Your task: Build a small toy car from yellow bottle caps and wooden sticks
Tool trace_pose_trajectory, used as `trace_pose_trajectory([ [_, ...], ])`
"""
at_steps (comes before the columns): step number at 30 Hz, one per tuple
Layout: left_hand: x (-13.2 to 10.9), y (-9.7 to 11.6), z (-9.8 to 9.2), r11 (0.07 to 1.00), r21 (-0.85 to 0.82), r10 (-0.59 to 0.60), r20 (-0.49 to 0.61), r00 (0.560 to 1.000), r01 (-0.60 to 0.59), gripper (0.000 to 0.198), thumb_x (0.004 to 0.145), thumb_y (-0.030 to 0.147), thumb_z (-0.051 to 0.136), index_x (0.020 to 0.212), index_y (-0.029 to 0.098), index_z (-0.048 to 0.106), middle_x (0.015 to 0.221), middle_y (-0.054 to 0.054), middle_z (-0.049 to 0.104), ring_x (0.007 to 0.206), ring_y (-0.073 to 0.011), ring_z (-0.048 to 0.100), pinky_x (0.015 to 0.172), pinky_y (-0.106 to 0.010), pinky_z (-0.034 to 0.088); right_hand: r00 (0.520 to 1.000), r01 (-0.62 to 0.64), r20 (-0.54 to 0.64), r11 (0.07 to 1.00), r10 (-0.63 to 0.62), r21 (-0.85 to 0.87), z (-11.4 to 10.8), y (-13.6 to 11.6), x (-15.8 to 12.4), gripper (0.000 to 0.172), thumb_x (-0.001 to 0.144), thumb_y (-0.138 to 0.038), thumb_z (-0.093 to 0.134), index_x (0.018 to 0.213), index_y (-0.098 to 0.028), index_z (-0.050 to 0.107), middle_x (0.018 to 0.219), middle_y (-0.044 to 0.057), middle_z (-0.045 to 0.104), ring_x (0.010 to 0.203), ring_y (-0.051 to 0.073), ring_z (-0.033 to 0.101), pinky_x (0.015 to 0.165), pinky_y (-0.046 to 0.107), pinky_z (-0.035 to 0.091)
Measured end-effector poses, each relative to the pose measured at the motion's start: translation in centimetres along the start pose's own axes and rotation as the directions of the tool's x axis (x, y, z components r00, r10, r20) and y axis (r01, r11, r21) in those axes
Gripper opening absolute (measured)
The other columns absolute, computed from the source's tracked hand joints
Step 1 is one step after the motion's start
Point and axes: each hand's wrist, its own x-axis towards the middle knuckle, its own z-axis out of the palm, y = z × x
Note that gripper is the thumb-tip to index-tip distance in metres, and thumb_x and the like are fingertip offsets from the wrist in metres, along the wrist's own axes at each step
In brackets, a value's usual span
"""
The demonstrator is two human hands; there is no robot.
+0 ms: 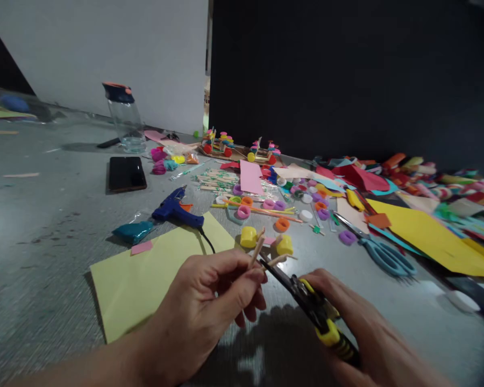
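Thin wooden sticks are pinched between the thumb and fingers of my left hand, one pointing up and another angled off to the right. My right hand is wrapped round long-nosed pliers with black and yellow handles. Their jaws reach the sticks at my left fingertips; whether they grip one cannot be made out. Just beyond my hands stand a yellow cap and a second yellow cap. Yellow-green paper lies to the left, partly under my left wrist.
A blue glue gun rests beside a teal packet. Further back are a phone and water bottle. Blue-handled scissors and yellow card lie right. Small decorated models stand behind coloured rings.
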Motion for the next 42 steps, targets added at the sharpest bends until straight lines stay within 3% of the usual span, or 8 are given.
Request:
trace_pose_trajectory([
  [10,0.1,0.3,0.4,0.996,-0.067,-0.067,-0.014,0.998,0.066,0.022,0.091,0.032,0.061,0.074,0.018,0.066,0.058,0.002,0.066,0.047,-0.0086,0.056,0.048,-0.018,0.047,0.999,-0.033,0.014,0.990,0.032,0.135,-1.3,-1.3,1.9,0.047,0.081,-0.017,0.043,0.127,-0.024,0.040,0.103,0.010,0.073,0.090,0.023,0.075,0.065,0.025,0.065],
  [18,0.2,0.5,0.3,0.990,-0.078,-0.116,-0.029,0.993,0.114,0.024,0.088,0.034,0.064,0.069,0.019,0.063,0.053,0.002,0.067,0.043,-0.0091,0.057,0.045,-0.018,0.047,0.994,-0.084,0.082,0.968,0.066,0.235,-0.8,-1.0,1.4,0.050,0.081,-0.017,0.047,0.131,-0.026,0.042,0.110,0.008,0.073,0.091,0.023,0.075,0.062,0.025,0.065],
  [26,0.1,0.5,0.5,0.991,-0.081,-0.111,-0.032,0.993,0.108,0.024,0.089,0.031,0.063,0.067,0.019,0.063,0.053,0.003,0.066,0.043,-0.0084,0.057,0.044,-0.016,0.047,0.957,-0.246,0.221,0.928,0.187,0.279,-0.5,-0.7,0.5,0.052,0.081,-0.021,0.051,0.132,-0.022,0.050,0.124,0.010,0.070,0.106,0.027,0.071,0.078,0.030,0.064],
  [29,-0.1,0.1,0.5,0.999,-0.042,-0.035,-0.049,0.998,0.033,0.023,0.092,0.032,0.061,0.072,0.020,0.064,0.055,0.005,0.067,0.045,-0.0078,0.058,0.046,-0.016,0.048,0.950,-0.266,0.240,0.920,0.200,0.289,-0.5,-0.9,0.6,0.052,0.081,-0.025,0.052,0.132,-0.021,0.053,0.125,0.011,0.069,0.107,0.028,0.071,0.079,0.032,0.064],
  [32,-0.4,-0.4,0.3,0.983,0.148,0.116,-0.068,0.991,-0.105,0.023,0.096,0.030,0.058,0.075,0.022,0.065,0.060,0.006,0.067,0.049,-0.0068,0.061,0.050,-0.015,0.049,0.952,-0.263,0.236,0.917,0.196,0.300,-0.5,-1.3,1.0,0.048,0.079,-0.024,0.051,0.127,-0.022,0.056,0.118,0.010,0.072,0.101,0.027,0.072,0.075,0.031,0.064],
  [36,-0.6,-0.6,-0.2,0.863,0.443,0.285,-0.025,0.958,-0.245,0.026,0.098,0.023,0.055,0.074,0.022,0.064,0.061,0.008,0.066,0.052,-0.0040,0.063,0.054,-0.013,0.046,0.963,-0.242,0.196,0.911,0.184,0.333,-0.8,-2.1,1.6,0.041,0.076,-0.018,0.046,0.115,-0.023,0.056,0.101,0.007,0.074,0.088,0.023,0.073,0.067,0.028,0.062],
  [42,0.0,-0.3,-0.3,0.724,0.603,0.390,0.043,0.920,-0.335,0.030,0.100,0.018,0.050,0.072,0.020,0.060,0.058,0.008,0.061,0.050,-0.0043,0.059,0.052,-0.016,0.042,0.975,-0.213,0.138,0.917,0.176,0.338,-1.2,-2.6,2.6,0.024,0.078,-0.018,0.043,0.098,-0.022,0.056,0.087,0.008,0.074,0.074,0.022,0.072,0.058,0.029,0.061],
])
